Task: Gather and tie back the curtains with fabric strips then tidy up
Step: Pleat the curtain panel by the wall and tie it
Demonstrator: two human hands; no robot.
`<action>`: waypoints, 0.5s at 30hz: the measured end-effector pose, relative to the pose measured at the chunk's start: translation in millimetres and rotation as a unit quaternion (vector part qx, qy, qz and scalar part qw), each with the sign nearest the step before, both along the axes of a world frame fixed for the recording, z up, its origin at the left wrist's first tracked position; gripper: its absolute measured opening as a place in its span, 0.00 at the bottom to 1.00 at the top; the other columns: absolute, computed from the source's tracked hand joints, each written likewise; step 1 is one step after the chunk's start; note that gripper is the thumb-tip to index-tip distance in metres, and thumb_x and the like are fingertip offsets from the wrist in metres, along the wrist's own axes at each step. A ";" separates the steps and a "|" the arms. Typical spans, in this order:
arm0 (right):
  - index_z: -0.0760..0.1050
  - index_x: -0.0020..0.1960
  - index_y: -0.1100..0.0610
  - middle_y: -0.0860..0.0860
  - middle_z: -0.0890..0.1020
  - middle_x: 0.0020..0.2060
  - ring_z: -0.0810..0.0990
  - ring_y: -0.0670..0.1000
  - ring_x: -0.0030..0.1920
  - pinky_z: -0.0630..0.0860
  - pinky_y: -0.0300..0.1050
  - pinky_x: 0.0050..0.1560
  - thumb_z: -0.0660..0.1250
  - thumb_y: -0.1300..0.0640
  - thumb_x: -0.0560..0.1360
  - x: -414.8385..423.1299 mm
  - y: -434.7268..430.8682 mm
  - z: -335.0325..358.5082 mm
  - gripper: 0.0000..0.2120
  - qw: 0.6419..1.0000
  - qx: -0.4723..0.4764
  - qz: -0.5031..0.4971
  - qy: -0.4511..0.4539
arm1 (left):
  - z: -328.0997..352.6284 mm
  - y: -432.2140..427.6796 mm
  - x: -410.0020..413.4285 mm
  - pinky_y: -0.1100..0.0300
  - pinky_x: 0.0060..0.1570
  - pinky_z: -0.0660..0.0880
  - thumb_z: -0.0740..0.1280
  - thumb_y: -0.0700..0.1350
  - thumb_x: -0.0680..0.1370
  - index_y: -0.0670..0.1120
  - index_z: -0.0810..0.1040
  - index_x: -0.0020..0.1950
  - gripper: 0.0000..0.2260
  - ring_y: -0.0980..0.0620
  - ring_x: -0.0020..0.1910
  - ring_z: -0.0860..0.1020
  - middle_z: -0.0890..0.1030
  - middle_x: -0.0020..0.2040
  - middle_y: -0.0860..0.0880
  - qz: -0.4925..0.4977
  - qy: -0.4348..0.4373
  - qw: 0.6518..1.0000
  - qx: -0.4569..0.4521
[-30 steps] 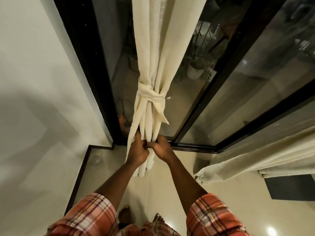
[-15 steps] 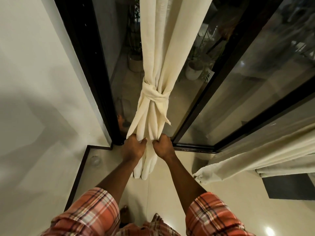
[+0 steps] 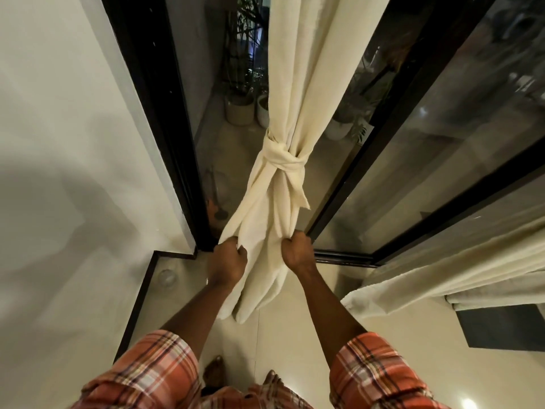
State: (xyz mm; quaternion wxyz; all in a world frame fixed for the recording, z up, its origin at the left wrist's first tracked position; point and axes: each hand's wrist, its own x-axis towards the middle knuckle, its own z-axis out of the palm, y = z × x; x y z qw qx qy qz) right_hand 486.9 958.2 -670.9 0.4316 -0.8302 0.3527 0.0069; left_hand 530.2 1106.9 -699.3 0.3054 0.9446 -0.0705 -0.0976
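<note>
Curtain [image 3: 298, 69] folds are bunched in the curled fingers [image 3: 237, 250] of the left hand [image 3: 225, 265] and right hand [image 3: 296, 253], both gripping it low, beneath the strip [image 3: 281, 160] knotted round it in front of the door [image 3: 427, 160]; tugging the folds apart too hard could, I judge, slide the knot down.

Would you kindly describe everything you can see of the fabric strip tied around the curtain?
The fabric strip is cream cloth, like the curtain it wraps. It circles the gathered folds snugly, knotted at the front, with one loose tail hanging below the knot to a pointed end. Nothing but the curtain touches it; the left hand and right hand grip the folds lower down.
</note>
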 end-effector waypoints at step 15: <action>0.76 0.59 0.55 0.52 0.82 0.51 0.80 0.54 0.52 0.77 0.49 0.53 0.66 0.58 0.70 -8.2 22.5 -9.9 0.17 0.990 0.106 0.091 0.013 | -13.5 -3.5 -23.4 0.62 0.52 0.71 0.64 0.38 0.77 0.46 0.78 0.61 0.13 0.47 0.52 0.79 0.81 0.53 0.47 -0.153 0.083 0.981 -0.083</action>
